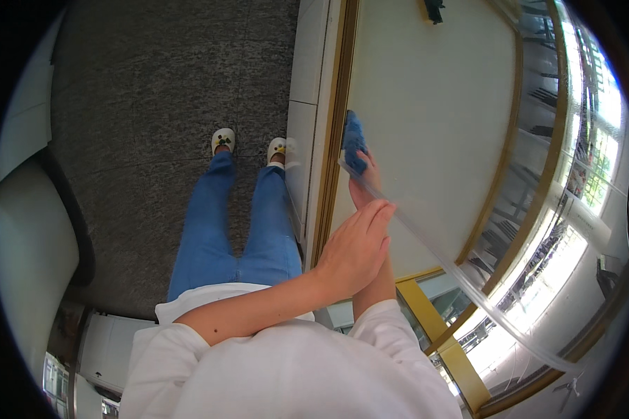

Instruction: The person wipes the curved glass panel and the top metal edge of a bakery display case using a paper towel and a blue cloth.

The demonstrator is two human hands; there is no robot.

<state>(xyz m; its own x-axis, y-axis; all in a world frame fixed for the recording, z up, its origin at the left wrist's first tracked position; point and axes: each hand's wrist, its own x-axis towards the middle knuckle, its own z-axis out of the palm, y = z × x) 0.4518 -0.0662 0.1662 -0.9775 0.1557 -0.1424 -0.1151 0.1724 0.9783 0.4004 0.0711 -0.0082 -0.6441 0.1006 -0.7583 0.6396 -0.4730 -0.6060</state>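
Observation:
My right hand (366,175) reaches over a pale panel in a golden frame, gripping a fluffy blue cleaning cloth or duster (354,139). The cloth lies along the panel's edge beside the grooved golden track (338,99). My left hand (357,243) crosses over my right forearm, its fingers close together and slightly bent. Its fingertips are at the edge of a clear glass or plastic pane (466,285), which runs diagonally down to the right. Whether they grip that edge cannot be told.
White cabinet fronts (301,125) stand beside my legs, over a dark grey floor (162,94). A dark object (433,10) is at the top of the pale panel (435,94). Shelves with dark items and bright windows are at the right. A rounded, dark-edged piece of furniture (31,225) is at the left.

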